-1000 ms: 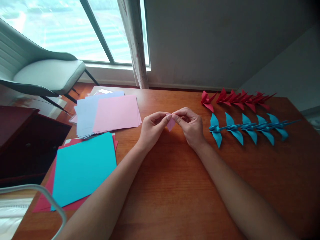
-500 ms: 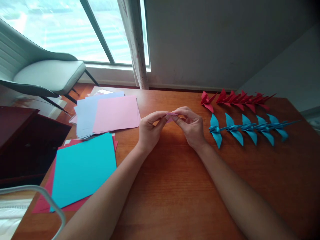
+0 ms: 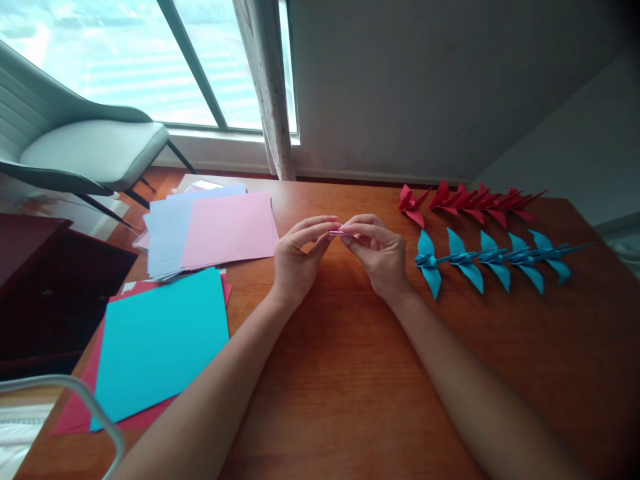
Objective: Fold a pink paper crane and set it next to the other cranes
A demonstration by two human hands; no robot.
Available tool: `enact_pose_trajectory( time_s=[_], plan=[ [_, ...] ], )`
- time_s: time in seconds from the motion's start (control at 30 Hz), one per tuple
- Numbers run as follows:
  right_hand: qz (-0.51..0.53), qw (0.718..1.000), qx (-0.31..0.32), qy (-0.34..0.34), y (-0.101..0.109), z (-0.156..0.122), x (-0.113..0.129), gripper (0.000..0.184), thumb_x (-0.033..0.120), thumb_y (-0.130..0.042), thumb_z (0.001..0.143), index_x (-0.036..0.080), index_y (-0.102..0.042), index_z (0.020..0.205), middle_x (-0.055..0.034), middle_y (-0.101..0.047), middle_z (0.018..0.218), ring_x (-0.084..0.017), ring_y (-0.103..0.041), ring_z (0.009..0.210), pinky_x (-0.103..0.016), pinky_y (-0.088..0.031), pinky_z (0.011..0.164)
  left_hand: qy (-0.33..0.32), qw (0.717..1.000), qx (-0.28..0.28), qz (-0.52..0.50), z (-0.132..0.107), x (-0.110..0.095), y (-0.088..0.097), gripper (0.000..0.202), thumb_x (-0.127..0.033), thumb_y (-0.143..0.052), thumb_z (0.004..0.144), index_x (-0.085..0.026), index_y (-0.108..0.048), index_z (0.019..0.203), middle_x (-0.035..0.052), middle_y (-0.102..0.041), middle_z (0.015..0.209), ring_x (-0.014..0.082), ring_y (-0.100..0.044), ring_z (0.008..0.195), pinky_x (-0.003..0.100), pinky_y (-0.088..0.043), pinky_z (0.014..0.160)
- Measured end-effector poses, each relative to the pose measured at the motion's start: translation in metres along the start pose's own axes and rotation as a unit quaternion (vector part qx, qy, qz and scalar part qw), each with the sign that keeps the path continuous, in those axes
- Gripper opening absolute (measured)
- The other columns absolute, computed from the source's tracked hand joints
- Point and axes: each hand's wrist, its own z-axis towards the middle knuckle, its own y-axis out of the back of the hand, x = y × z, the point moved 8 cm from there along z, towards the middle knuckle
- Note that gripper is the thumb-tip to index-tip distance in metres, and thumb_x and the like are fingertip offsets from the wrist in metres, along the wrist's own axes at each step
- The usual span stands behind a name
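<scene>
A small folded piece of pink paper (image 3: 341, 233) is pinched between both hands above the middle of the table. My left hand (image 3: 301, 260) grips its left end with thumb and fingertips. On the other end, my right hand (image 3: 379, 253) holds it the same way. Only a thin edge of the paper shows; the fingers cover the rest. To the right lie several blue paper cranes (image 3: 493, 259) in a row, and behind them a row of red paper cranes (image 3: 480, 203).
Pink sheets (image 3: 230, 227) and pale blue sheets (image 3: 167, 237) are stacked at the back left of the wooden table (image 3: 360, 393). Nearer lies a turquoise sheet (image 3: 163, 343) over red sheets (image 3: 75, 417). A chair (image 3: 95, 150) stands by the window.
The pink paper has been tipped so that it shows mostly its edge, and the fingers have shifted slightly on it. The whole view has moved a little.
</scene>
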Motion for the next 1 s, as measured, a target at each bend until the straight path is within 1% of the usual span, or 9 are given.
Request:
enact_pose_trajectory(
  time_s=[0.13, 0.27, 0.5, 0.6, 0.7, 0.77, 0.83, 0.93, 1.0],
  plan=[
    [0.008, 1.000, 0.003, 0.018, -0.0010, 0.0003, 0.0025, 0.013, 0.022, -0.077, 0.083, 0.033, -0.080, 0.090, -0.0007, -0.070, 0.097, -0.018, -0.064, 0.096, -0.035, -0.054, 0.082, -0.001, 1.000, 0.003, 0.011, -0.0003, 0.0028, 0.0007, 0.015, -0.030, -0.072, 0.090, -0.025, -0.081, 0.100, 0.0089, -0.076, 0.116, 0.0223, -0.070, 0.107, 0.033, -0.057, 0.086],
    [0.004, 1.000, 0.000, 0.031, -0.0007, 0.0009, 0.0022, 0.012, 0.021, -0.077, 0.083, 0.031, -0.080, 0.089, -0.0014, -0.070, 0.097, -0.018, -0.066, 0.096, -0.034, -0.055, 0.083, -0.011, 1.000, 0.003, 0.007, -0.0002, 0.0046, 0.0008, 0.014, -0.029, -0.073, 0.090, -0.026, -0.081, 0.101, 0.0089, -0.076, 0.116, 0.0228, -0.070, 0.108, 0.034, -0.057, 0.086],
    [-0.005, 0.999, 0.000, 0.039, -0.0006, 0.0002, 0.0015, 0.014, 0.019, -0.076, 0.083, 0.031, -0.080, 0.091, -0.0013, -0.071, 0.098, -0.018, -0.066, 0.096, -0.033, -0.056, 0.082, -0.021, 1.000, -0.001, 0.013, -0.0001, 0.0041, 0.0009, 0.014, -0.027, -0.072, 0.090, -0.026, -0.080, 0.101, 0.0086, -0.076, 0.114, 0.0220, -0.071, 0.106, 0.033, -0.056, 0.084],
    [-0.007, 0.999, -0.002, 0.040, -0.0005, 0.0000, 0.0023, 0.013, 0.019, -0.076, 0.083, 0.030, -0.079, 0.090, -0.0010, -0.071, 0.097, -0.017, -0.066, 0.094, -0.031, -0.055, 0.078, -0.015, 1.000, -0.004, 0.021, -0.0004, 0.0030, 0.0009, 0.013, -0.026, -0.073, 0.089, -0.025, -0.080, 0.100, 0.0081, -0.077, 0.113, 0.0208, -0.071, 0.104, 0.030, -0.054, 0.079],
    [-0.012, 1.000, -0.011, 0.024, 0.0009, 0.0005, -0.0005, 0.011, 0.021, -0.076, 0.083, 0.029, -0.078, 0.091, -0.0009, -0.071, 0.097, -0.016, -0.066, 0.094, -0.029, -0.054, 0.075, -0.002, 1.000, 0.001, 0.027, -0.0009, 0.0036, -0.0004, 0.012, -0.027, -0.073, 0.089, -0.024, -0.080, 0.098, 0.0079, -0.077, 0.111, 0.0198, -0.071, 0.102, 0.027, -0.053, 0.072],
    [-0.011, 1.000, -0.014, 0.013, 0.0016, 0.0008, -0.0030, 0.011, 0.021, -0.076, 0.084, 0.028, -0.078, 0.092, -0.0008, -0.071, 0.097, -0.016, -0.066, 0.095, -0.029, -0.054, 0.076, 0.006, 0.999, 0.011, 0.031, -0.0013, 0.0053, -0.0020, 0.013, -0.028, -0.072, 0.090, -0.023, -0.080, 0.098, 0.0083, -0.077, 0.110, 0.0191, -0.071, 0.099, 0.025, -0.052, 0.068],
    [-0.009, 1.000, -0.016, 0.007, 0.0023, 0.0011, -0.0048, 0.009, 0.022, -0.076, 0.084, 0.028, -0.077, 0.091, -0.0005, -0.071, 0.097, -0.016, -0.067, 0.095, -0.029, -0.055, 0.076, 0.010, 0.999, 0.017, 0.038, -0.0016, 0.0073, -0.0028, 0.013, -0.028, -0.071, 0.090, -0.022, -0.079, 0.099, 0.0081, -0.077, 0.107, 0.0174, -0.070, 0.093, 0.024, -0.050, 0.064],
    [-0.011, 1.000, -0.018, 0.000, 0.0030, 0.0011, -0.0067, 0.007, 0.023, -0.077, 0.083, 0.027, -0.076, 0.090, -0.0005, -0.072, 0.096, -0.016, -0.067, 0.094, -0.029, -0.055, 0.076, 0.009, 0.999, 0.016, 0.050, -0.0018, 0.0090, -0.0027, 0.012, -0.027, -0.071, 0.089, -0.022, -0.079, 0.097, 0.0070, -0.075, 0.100, 0.0146, -0.067, 0.084, 0.022, -0.048, 0.061],
    [-0.008, 1.000, -0.018, 0.000, 0.0030, 0.0010, -0.0071, 0.007, 0.023, -0.077, 0.083, 0.027, -0.076, 0.089, -0.0004, -0.072, 0.095, -0.016, -0.067, 0.093, -0.029, -0.055, 0.075, 0.009, 0.998, 0.018, 0.057, -0.0017, 0.0093, -0.0032, 0.012, -0.027, -0.071, 0.089, -0.021, -0.078, 0.097, 0.0065, -0.074, 0.098, 0.0139, -0.066, 0.083, 0.022, -0.048, 0.061]
  ],
)
